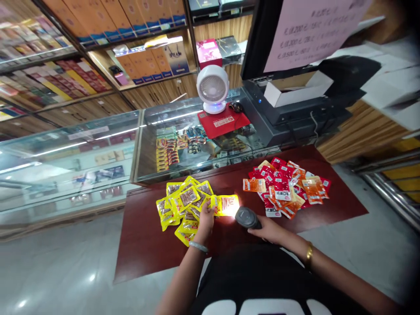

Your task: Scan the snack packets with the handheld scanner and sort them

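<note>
"Grip first: what was held?"

"Left hand [206,216] pinched a yellow packet [225,205]; right hand [269,228] clasped a scanner [246,217], the packet at its ten o'clock."

"Why flat?"

"Probably so the light [235,204] fell across its face."

"And the table [144,245]?"

"From the scanner, a yellow pile [185,199] with brown contents lay at nine o'clock; a red-and-orange pile [282,188] at two, perhaps separated by kind. The glass case [147,157] at eleven held small packs [167,153]."
</note>
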Tool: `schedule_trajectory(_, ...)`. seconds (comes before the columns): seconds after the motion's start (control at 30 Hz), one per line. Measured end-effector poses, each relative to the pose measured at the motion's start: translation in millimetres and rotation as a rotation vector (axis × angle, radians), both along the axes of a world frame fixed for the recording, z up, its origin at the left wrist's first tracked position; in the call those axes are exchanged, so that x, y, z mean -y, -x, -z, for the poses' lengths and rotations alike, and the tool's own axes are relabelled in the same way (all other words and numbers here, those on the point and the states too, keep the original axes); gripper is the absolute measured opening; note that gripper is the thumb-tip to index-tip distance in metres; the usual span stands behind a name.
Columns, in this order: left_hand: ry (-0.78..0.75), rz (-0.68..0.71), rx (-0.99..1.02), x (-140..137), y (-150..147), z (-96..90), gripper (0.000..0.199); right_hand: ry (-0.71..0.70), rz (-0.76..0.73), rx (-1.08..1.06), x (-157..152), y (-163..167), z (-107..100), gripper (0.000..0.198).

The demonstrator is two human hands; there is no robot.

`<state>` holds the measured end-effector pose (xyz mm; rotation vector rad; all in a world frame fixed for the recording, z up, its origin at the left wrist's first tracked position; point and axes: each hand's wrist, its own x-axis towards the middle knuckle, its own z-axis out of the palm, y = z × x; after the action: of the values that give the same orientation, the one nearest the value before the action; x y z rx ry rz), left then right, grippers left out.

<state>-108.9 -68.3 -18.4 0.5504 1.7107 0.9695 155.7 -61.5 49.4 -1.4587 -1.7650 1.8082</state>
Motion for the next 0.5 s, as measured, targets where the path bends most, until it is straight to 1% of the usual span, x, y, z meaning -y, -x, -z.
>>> schedule_trajectory(0.07,-0.039,-0.037,0.109,2.3,10.5,-8.9,0.044,-0.019,-0.05,-0.013,-7.6,11.8,-2.0,0.054)
schedule_trajectory(0.1,-0.063,-0.081,0.132,3.6,17.6,-14.2,0.043,-0.029,-0.076,-0.028,-11.6,19.3,-3.1,0.054)
schedule_trajectory(0.13,-0.088,-0.147,0.141,5.0,25.7,-19.7,0.042,-0.04,-0.101,-0.042,-15.5,27.4,-4.3,0.054)
schedule_trajectory(0.2,-0.137,-0.328,0.129,8.2,44.3,-29.7,0.041,-0.066,-0.141,-0.057,-21.9,43.9,-7.0,0.053)
schedule_trajectory(0.27,-0.17,-0.519,0.097,11.3,63.8,-36.4,0.039,-0.082,-0.167,-0.064,-25.5,57.9,-9.6,0.05)
schedule_trajectory(0.3,-0.177,-0.582,0.085,12.7,73.2,-38.0,0.037,-0.089,-0.176,-0.07,-26.2,63.2,-10.8,0.05)
schedule_trajectory(0.37,-0.172,-0.642,0.066,15.4,89.7,-38.0,0.033,-0.102,-0.181,-0.074,-25.9,69.7,-12.9,0.05)
schedule_trajectory(0.5,-0.102,-0.622,-0.022,21.4,111.1,-31.1,0.029,-0.12,-0.164,-0.039,-21.8,71.1,-17.6,0.052)
